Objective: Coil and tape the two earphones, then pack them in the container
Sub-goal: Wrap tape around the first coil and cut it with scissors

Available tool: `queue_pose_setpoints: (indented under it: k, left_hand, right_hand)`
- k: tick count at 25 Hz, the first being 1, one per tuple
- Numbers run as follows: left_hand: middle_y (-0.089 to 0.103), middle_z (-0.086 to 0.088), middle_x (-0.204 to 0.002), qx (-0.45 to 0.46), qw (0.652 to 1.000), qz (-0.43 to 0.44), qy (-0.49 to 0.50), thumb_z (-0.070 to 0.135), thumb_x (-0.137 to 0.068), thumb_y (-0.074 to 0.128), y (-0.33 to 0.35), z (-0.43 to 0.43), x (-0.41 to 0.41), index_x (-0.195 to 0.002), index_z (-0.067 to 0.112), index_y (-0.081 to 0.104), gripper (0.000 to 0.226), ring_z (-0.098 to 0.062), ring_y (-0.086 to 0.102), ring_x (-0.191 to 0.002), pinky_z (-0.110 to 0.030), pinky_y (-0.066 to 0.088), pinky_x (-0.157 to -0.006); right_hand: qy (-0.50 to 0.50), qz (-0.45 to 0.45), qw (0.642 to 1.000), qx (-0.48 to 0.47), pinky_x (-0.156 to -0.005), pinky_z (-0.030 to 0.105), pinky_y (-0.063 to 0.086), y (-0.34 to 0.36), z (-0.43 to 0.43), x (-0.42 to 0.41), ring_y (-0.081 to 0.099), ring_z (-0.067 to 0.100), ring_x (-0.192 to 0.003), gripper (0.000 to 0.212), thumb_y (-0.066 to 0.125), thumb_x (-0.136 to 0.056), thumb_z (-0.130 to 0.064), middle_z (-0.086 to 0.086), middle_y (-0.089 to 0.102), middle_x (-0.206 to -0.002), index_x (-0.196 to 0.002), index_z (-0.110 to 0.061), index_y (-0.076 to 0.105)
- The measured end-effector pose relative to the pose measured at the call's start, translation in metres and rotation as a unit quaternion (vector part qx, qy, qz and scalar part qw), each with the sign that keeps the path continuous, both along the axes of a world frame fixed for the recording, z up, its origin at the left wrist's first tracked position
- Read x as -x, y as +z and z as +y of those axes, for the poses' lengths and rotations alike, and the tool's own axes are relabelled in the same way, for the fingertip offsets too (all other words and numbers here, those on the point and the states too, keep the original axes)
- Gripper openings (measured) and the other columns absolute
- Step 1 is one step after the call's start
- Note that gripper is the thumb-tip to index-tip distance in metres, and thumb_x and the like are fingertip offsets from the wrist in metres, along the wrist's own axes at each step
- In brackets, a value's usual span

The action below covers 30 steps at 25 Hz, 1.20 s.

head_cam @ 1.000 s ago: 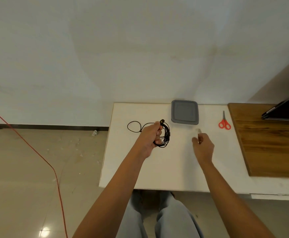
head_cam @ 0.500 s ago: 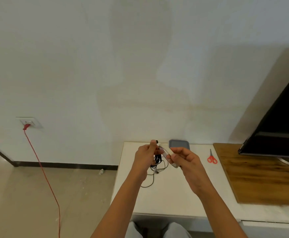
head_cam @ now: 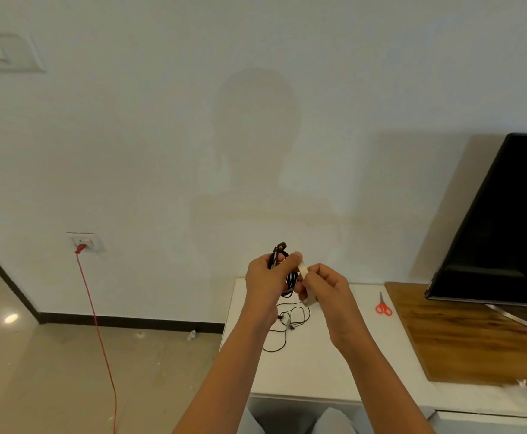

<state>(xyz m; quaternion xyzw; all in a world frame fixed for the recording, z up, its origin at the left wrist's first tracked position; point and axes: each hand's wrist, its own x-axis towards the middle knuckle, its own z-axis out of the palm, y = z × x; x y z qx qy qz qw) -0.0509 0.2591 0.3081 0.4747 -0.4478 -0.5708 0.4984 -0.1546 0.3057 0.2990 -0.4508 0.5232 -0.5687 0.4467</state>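
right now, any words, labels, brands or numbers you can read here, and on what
None can be read.
Television, scissors, wall socket and switch plate show no text.
The coiled earphone in the left hand and tape strip in the right hand are too small to tell.

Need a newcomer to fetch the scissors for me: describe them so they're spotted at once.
Find the big black screen on the right, standing on a wooden board. Just left of that board's far corner, on the white table, lie the scissors. Their red handles set them apart from the black earphone cable lying loose further left.
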Motion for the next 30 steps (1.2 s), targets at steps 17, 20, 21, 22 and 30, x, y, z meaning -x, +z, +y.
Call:
queue_pose_setpoints:
  k: [17, 20, 21, 22, 30]
  left_hand:
    - [0.057, 0.001, -0.051, -0.14, 0.977, 0.16, 0.019, 0.01, -0.086, 0.063, 0.027, 0.018, -0.031, -0.068, 0.008, 0.061, 0.019, -0.008, 0.025, -0.032, -0.016, 0.029, -0.035]
    - [0.055, -0.001, -0.057, -0.153, 0.971, 0.183, 0.008, 0.011, -0.086, 0.063, 0.028, 0.019, -0.032, -0.066, 0.01, 0.058, 0.021, -0.007, 0.025, -0.033, -0.016, 0.027, -0.039]
    - [0.056, -0.001, -0.057, -0.154, 0.971, 0.183, 0.004, 0.012, -0.087, 0.063, 0.028, 0.019, -0.033, -0.066, 0.011, 0.058, 0.021, -0.007, 0.025, -0.033, -0.016, 0.028, -0.04]
    - [0.058, 0.0, -0.056, -0.151, 0.974, 0.171, -0.002, 0.015, -0.088, 0.063, 0.028, 0.021, -0.034, -0.067, 0.01, 0.058, 0.021, -0.007, 0.025, -0.033, -0.016, 0.029, -0.039]
    - [0.052, 0.01, -0.044, -0.039, 0.995, 0.075, -0.051, 0.022, -0.088, 0.066, 0.032, 0.039, -0.032, -0.064, 0.013, 0.066, 0.026, -0.006, 0.026, -0.036, -0.016, 0.03, -0.04]
  right_hand:
    - [0.038, 0.008, 0.995, 0.093, -0.072, 0.018, 0.052, 0.008, 0.039, -0.011, 0.066, 0.012, -0.076, 0.017, 0.054, -0.088, 0.004, 0.004, 0.074, -0.08, -0.094, -0.003, 0.068]
    - [0.039, -0.002, 0.995, 0.094, -0.073, 0.019, 0.052, 0.011, 0.042, -0.01, 0.066, 0.013, -0.076, 0.009, 0.06, -0.087, -0.001, 0.005, 0.073, -0.079, -0.09, -0.002, 0.068]
    - [0.039, -0.001, 0.995, 0.094, -0.073, 0.019, 0.052, 0.012, 0.043, -0.01, 0.065, 0.013, -0.076, 0.008, 0.061, -0.087, -0.002, 0.005, 0.073, -0.079, -0.089, -0.003, 0.069]
    - [0.036, -0.001, 0.995, 0.094, -0.072, 0.018, 0.052, 0.013, 0.043, -0.01, 0.065, 0.012, -0.075, 0.008, 0.061, -0.087, -0.002, 0.005, 0.073, -0.079, -0.087, -0.004, 0.069]
    - [0.021, 0.005, 0.997, 0.074, -0.067, 0.015, 0.051, 0.021, 0.043, -0.011, 0.064, 0.012, -0.07, 0.007, 0.068, -0.083, -0.009, 0.01, 0.072, -0.077, -0.086, -0.003, 0.069]
